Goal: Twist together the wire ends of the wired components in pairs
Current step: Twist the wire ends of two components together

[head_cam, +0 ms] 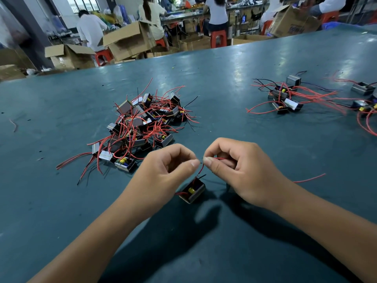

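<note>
Green table (pixel 61 201), wire ends (pixel 201 160) between pinching fingers (pixel 193 163).

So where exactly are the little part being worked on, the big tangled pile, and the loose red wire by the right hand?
wired component (pixel 192 192), head view: on its open face with the yellow part.
pile of components (pixel 140 123), head view: middle of the heap.
loose red wire (pixel 310 178), head view: midway along it.
</note>
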The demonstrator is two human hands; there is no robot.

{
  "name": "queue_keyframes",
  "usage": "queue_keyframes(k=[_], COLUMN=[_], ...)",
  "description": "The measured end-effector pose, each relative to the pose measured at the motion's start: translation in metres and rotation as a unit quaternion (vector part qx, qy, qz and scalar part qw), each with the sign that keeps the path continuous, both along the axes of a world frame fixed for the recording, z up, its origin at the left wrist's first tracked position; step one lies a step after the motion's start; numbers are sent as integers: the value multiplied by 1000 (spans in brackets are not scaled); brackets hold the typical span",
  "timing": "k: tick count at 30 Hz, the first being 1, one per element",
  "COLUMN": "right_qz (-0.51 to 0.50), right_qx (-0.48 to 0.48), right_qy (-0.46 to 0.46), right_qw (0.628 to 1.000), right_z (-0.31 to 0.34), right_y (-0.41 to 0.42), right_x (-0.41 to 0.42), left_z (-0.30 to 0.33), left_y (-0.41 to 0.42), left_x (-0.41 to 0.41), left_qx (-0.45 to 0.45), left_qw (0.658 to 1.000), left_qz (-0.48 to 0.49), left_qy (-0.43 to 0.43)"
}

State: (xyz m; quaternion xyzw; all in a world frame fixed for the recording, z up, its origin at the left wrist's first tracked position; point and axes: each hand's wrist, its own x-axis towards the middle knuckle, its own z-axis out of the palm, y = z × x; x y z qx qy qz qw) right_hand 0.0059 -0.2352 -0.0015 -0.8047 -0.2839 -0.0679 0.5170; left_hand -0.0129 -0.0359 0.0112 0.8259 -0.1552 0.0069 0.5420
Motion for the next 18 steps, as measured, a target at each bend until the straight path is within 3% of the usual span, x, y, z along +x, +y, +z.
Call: queue_keyframes(k=[15, 18], right_qz=[14, 15], right_qx=[-20, -4], right_qy=[33, 46], right_qw=[999, 999], right_z=[4, 6], right_y=[-5, -8], right_x=[5, 7], left_z=[-1, -4], left_y=[7, 9], left_x=[3, 7], left_qx=[36, 67], left_qw=[998, 997], left_qz=[-51, -12], left_qy=[-8, -42])
